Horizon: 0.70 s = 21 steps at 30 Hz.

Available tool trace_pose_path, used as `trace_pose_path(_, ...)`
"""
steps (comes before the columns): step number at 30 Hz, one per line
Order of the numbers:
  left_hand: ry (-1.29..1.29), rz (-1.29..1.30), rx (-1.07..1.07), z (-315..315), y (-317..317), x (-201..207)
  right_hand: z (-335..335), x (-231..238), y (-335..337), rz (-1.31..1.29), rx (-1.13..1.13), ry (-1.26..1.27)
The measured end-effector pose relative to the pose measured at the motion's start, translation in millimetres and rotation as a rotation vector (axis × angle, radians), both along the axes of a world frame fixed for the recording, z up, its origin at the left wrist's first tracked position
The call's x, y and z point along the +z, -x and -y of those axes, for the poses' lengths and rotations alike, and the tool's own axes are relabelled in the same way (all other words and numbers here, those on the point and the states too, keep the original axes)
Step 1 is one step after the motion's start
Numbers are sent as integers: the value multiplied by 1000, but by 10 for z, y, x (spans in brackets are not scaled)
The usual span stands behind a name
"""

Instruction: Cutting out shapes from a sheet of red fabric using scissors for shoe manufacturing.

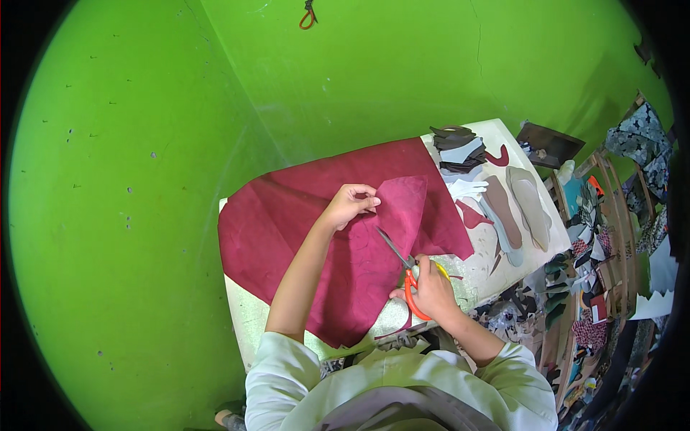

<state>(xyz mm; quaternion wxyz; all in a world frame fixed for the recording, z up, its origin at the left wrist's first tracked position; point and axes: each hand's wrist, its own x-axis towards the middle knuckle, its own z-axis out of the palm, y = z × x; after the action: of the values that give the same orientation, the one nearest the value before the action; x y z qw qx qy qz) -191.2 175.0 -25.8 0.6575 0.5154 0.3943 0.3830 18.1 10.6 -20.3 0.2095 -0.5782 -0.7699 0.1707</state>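
Note:
A large sheet of dark red fabric is spread over the white table, with one part lifted and folded toward me. My left hand pinches that lifted part near the middle of the sheet. In my right hand is a pair of scissors with orange handles, its blades pointing up and left over the fabric toward the left hand. A bit of yellow shows beside the right fingers; I cannot make out what it is. Small dark red cut pieces lie right of the sheet.
Insole-shaped pieces and a stack of dark cut pieces occupy the table's right end. Beyond the right edge are wooden slats and heaps of fabric scraps. A green wall stands behind and left; an orange-handled tool hangs there.

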Motion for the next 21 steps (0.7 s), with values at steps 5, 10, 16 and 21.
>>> trace_pose_path(5, 10, -32, 29, 11, -15, 101, -43, -77, -4, -38, 11, -134)
trace_pose_path(10, -20, 7, 26, 23, 26, 113, -78, -131, 58, -15, -46, -203)
trace_pose_path(16, -24, -1, 41, 70, 5, 132, -166, -175, 25, 16, -40, -284)
trace_pose_path(21, -38, -2, 29, 68, 13, 113, -272, -121, 33, -20, -6, -250)
